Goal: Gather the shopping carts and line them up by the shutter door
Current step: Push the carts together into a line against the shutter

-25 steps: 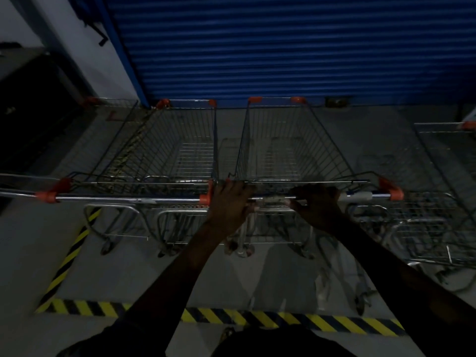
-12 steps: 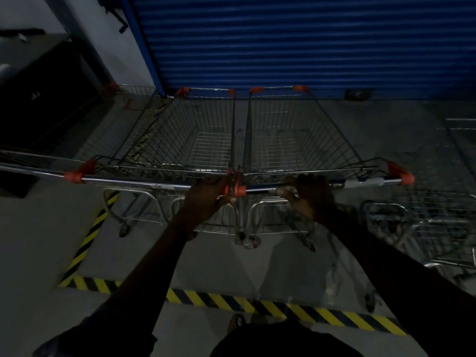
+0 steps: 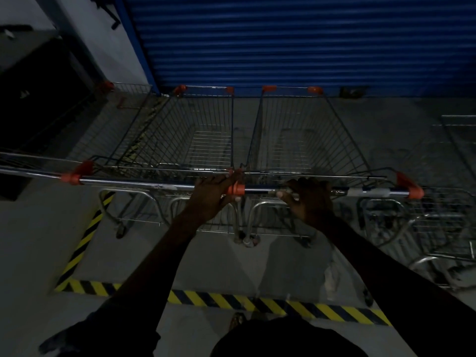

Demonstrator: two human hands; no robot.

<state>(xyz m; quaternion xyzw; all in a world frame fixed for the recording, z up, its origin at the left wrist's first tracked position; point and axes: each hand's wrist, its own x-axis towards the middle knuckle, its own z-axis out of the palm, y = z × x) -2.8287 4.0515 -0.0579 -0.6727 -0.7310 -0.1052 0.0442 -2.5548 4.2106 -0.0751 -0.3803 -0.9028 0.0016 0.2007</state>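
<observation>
Two carts stand side by side in the middle of the frame, noses towards the blue shutter (image 3: 283,42) and close to it, their handles forming nearly one line. The left grip (image 3: 213,195) lies at the inner end of the left cart (image 3: 180,140) handle. Its fingers reach over the orange cap where the two bars meet, and the thumb seems tucked beneath, so it clasps the bar loosely. The right grip (image 3: 310,200) is clenched round the right cart (image 3: 304,140) handle, just right of that meeting point.

Both carts sit inside the striped tape (image 3: 231,302) on the floor, so this pair looks about placed, perhaps needing a last nudge to square it. A third cart (image 3: 131,96) is dimly visible at upper left, also by the shutter. At the right edge, more carts (image 3: 438,228) stand at odd angles, further from the shutter. I judge these still have to be brought into the row, so the task is partly done.
</observation>
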